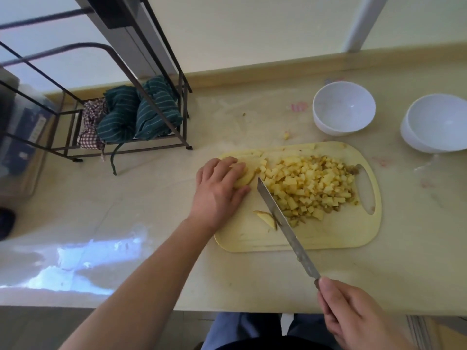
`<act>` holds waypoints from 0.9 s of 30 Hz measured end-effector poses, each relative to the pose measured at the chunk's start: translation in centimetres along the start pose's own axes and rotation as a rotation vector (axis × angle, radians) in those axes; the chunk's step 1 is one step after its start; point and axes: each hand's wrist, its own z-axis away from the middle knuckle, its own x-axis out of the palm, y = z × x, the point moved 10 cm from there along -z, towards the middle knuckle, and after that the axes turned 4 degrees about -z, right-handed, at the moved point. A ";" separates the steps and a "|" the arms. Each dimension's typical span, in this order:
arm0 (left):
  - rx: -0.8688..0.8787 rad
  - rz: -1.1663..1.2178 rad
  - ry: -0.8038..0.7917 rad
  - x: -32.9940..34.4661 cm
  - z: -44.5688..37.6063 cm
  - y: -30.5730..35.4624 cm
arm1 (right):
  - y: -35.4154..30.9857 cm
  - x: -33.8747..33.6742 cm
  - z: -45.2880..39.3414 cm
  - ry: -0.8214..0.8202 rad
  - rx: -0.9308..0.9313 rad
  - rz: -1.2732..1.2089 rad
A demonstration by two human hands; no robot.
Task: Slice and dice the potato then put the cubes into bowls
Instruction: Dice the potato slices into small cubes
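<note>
My left hand [220,187] presses flat on the uncut potato piece [243,176] at the cutting board's [326,238] left end. My right hand [353,317] grips the knife [283,223], its blade beside the potato cubes [308,183]. Two white bowls [343,108] stand beyond.

Pale countertop [126,210], cream wall [240,34], dark wire rack [121,79].
</note>
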 end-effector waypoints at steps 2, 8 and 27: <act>-0.090 0.054 0.108 -1.5 2.2 1.4 | -0.1 -0.1 0.0 0.020 -0.017 0.020; -0.079 0.141 0.031 -0.4 8.2 6.3 | -0.1 0.4 0.1 -0.008 -0.018 0.008; 0.216 0.228 0.055 -0.2 7.2 7.7 | -1.3 -0.7 0.9 -0.035 -0.061 0.149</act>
